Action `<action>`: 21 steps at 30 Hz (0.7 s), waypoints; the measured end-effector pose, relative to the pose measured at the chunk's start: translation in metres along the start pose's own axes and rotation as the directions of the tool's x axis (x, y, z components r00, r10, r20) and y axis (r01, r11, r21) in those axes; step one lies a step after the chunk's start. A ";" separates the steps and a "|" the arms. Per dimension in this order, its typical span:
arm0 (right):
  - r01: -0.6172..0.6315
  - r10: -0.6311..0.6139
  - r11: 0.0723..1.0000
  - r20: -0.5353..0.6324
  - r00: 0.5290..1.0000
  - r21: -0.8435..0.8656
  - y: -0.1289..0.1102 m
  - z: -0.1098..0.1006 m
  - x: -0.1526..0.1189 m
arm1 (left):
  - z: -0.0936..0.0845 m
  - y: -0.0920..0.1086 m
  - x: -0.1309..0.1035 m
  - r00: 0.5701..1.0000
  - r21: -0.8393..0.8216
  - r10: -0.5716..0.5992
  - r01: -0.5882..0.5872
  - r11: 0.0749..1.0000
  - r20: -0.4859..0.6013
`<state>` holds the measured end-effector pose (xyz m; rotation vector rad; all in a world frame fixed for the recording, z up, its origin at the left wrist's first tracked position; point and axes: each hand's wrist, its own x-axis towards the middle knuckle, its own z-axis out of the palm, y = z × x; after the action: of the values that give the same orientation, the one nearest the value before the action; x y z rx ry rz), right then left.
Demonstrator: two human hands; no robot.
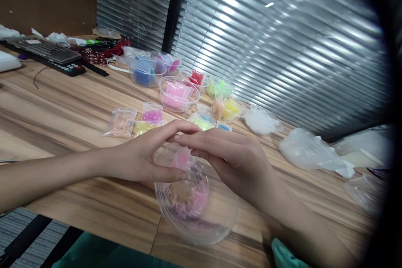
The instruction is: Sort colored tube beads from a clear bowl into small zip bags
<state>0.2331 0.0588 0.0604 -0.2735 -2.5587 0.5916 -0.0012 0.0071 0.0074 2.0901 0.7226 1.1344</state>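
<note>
My left hand (157, 150) reaches in from the left, fingers stretched forward and thumb apart over a clear plastic bowl (216, 217). From the right comes my right hand (232, 155), its fingers extended and overlapping the left fingertips. Neither hand plainly holds anything, though the far fingertips are partly hidden. Inside the bowl, short pink strips (191, 205) lie in a ring around a brownish bare middle. A translucent pink patch (181, 157) shows between my hands at the bowl's far side; what it is I cannot make out.
Small bags of orange (121, 123), magenta (152, 114) and yellow strips (144, 128) lie beyond my left hand. Farther back stand several clear bowls, including blue (143, 73) and pink (177, 95) ones. White plastic bags (303, 148) lie right; a remote (69, 67) rests left.
</note>
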 end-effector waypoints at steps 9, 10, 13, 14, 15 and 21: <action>0.070 -0.070 0.998 -0.030 0.997 -0.007 -0.001 0.001 0.004 | -0.002 0.004 0.000 0.999 -0.015 -0.032 0.033 0.999 0.025; 0.066 -0.066 0.998 -0.029 0.997 -0.009 -0.001 0.001 0.003 | -0.002 0.004 0.000 0.999 -0.014 -0.028 0.029 0.999 0.027; 0.048 -0.048 0.999 -0.036 0.998 -0.019 -0.001 0.002 0.002 | -0.002 0.004 0.000 0.999 -0.007 -0.020 0.020 1.000 0.025; 0.041 -0.042 0.999 -0.040 0.998 -0.023 -0.001 0.002 0.002 | -0.002 0.004 0.000 0.999 -0.006 -0.021 0.021 1.000 0.024; 0.040 -0.042 0.999 -0.047 0.998 -0.029 0.000 0.003 0.001 | -0.002 0.004 0.000 1.000 -0.006 -0.020 0.021 1.000 0.024; 0.059 -0.060 0.998 -0.058 0.996 -0.029 0.002 0.005 0.002 | -0.001 0.005 0.000 0.999 -0.006 -0.015 0.015 1.000 0.031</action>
<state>0.2295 0.0592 0.0565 -0.2199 -2.5104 0.5195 -0.0013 0.0043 0.0118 2.0897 0.7180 1.0927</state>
